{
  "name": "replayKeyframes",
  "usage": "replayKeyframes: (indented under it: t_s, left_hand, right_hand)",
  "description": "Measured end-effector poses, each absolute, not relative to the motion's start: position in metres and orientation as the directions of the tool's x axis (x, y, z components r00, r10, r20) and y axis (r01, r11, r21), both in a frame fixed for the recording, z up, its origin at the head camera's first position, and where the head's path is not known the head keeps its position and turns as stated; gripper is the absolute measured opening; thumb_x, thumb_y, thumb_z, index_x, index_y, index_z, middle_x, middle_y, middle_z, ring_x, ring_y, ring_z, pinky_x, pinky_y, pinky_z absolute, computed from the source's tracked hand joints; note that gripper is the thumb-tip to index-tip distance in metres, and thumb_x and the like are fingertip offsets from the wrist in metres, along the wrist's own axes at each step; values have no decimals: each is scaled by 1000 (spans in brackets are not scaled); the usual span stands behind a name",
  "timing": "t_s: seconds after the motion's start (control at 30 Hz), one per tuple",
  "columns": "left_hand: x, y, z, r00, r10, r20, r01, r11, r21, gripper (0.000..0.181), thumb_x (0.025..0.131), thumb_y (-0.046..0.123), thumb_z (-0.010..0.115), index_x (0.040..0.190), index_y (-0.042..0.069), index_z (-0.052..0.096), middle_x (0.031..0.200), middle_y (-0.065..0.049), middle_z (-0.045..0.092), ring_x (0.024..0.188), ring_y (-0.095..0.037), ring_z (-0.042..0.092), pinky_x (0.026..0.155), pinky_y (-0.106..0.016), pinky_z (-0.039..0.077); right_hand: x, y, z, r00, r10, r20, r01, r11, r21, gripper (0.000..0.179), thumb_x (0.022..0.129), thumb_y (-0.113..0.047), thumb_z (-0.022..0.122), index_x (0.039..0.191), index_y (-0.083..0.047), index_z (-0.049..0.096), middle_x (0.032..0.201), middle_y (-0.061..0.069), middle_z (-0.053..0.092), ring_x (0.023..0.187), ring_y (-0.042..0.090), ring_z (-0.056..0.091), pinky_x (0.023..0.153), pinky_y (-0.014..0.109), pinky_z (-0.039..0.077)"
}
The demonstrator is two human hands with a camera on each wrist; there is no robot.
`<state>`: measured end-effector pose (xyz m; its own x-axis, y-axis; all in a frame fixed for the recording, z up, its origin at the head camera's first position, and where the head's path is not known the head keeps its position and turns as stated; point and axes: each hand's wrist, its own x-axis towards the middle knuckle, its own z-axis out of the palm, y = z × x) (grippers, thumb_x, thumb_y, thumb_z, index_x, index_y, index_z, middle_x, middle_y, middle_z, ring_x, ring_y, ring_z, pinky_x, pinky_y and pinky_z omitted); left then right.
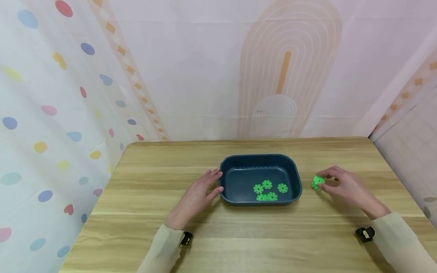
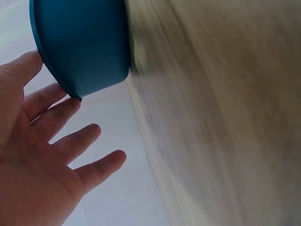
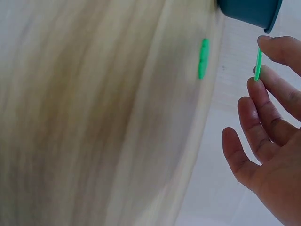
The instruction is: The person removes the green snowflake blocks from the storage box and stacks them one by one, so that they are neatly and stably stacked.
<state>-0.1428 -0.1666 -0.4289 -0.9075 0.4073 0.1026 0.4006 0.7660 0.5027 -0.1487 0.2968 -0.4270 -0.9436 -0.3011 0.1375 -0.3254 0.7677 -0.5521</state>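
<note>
A dark blue rectangular basin [image 1: 235, 182] sits on the table with several green notched plastic discs [image 1: 272, 196] lying in it, towards its right and near side. My left hand [image 1: 196, 195] is at the basin's left end, thumb and fingertips touching the rim; its fingers are spread and fairly straight in the left wrist view. To the right of the basin, my right hand [image 1: 345, 187] pinches one green disc [image 3: 258, 66] by its edges between thumb and fingertips. Below that disc, a second green disc [image 3: 203, 59] lies on the table.
The wood-grain table [image 1: 164, 167] ends at the back against a pale patterned curtain [image 1: 198, 76]. Another curtain with coloured dots [image 1: 51, 151] hangs along the left side. Each wrist wears a small black device [image 1: 365, 234].
</note>
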Motion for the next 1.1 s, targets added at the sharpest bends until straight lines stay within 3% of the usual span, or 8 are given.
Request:
replayKeyframes:
  t_s: [0.17,0.53,1.1]
  left_hand:
    - [-142,-167,-429,-906,410,107,404,762,507,54,106,33,62,153,7,52,162,-11,42,150,-37,35,116,-59,36]
    - [-140,-168,-433,-909,401,116,399,753,523,54,107,36,60,153,9,52,162,-9,41,151,-34,34,118,-58,34]
    - [-141,-168,-433,-908,403,118,402,752,523,55,106,35,60,153,8,51,162,-11,42,151,-36,35,117,-58,35]
  right_hand:
    - [-152,298,-432,-942,-316,112,-324,768,-552,28,93,-15,79,118,-3,74,113,9,70,102,30,65,86,49,55]
    - [-158,300,-440,-935,-348,66,-322,756,-569,29,91,-11,79,117,1,72,108,9,69,90,17,60,75,28,54]
    - [-165,301,-442,-917,-397,30,-346,757,-554,26,91,-11,80,113,2,73,105,7,68,90,16,63,76,28,56]
